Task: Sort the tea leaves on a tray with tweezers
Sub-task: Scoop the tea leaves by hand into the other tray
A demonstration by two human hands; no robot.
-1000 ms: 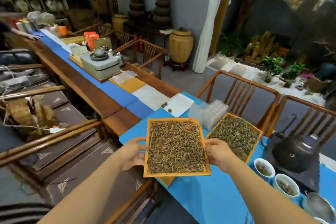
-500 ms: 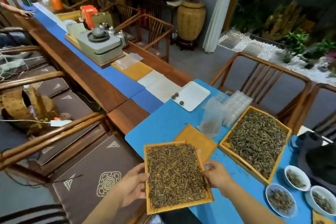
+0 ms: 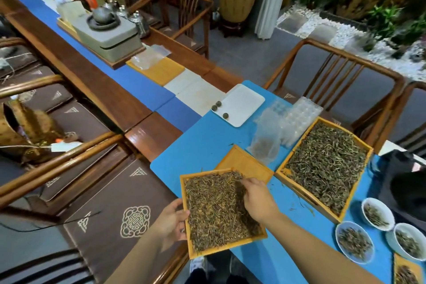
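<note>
Left hand (image 3: 171,223) is gripping the left rim of the small wooden tray (image 3: 251,238), thumb on top of the rim, fingers curled underneath, mostly hidden. Tray is hanging partly off the near edge of the blue mat (image 3: 207,143), tilted a bit. Brown tea leaves (image 3: 212,207) are covering the tray bottom. Right hand (image 3: 255,198) is resting over the tray's far right part, fingers bunched together and pointing down into the leaves; cannot tell if anything is pinched, tips are buried. No tweezers visible in either hand.

Empty wooden tray (image 3: 244,161) is lying just behind, its near corner tucked under the held tray. Big wooden tray of greener leaves (image 3: 327,163) is sitting to the right, close by. Clear plastic bag (image 3: 265,143) and clear blister moulds (image 3: 299,120) are crowding the space behind both trays. White plate (image 3: 244,104) with three small dark tea balls (image 3: 225,116) is sitting farther back. Three white bowls (image 3: 353,242) with leaves are lined up at the right, near the big tray's corner. Wooden chair (image 3: 334,71) is standing across the table.
</note>
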